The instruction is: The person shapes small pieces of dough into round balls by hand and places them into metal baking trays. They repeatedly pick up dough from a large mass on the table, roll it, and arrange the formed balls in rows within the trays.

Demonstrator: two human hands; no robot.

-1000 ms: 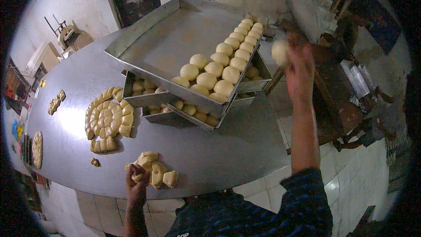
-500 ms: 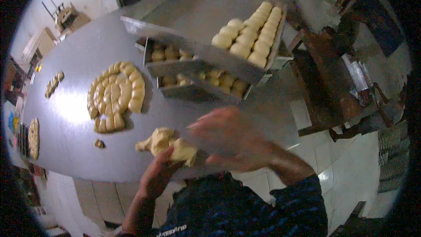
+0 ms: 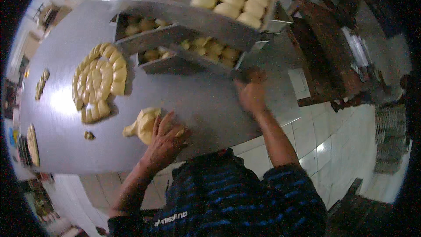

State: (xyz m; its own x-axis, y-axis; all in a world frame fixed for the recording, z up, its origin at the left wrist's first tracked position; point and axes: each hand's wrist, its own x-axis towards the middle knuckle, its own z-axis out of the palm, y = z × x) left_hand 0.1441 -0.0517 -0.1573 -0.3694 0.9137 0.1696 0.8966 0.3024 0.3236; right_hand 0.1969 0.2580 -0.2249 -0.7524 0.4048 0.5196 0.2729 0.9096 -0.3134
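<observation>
Well, the left hand spreads over the dough lump; hard pressing could squash it; the right hand blurs, grip unclear.

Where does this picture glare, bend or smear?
In the head view, a white glare patch washes out the left side of the metal table; also in the head view, the right hand is smeared, its fingers hard to make out; around the head view's rim, straight lines curve into black corners, and dim areas look grainy.
</observation>
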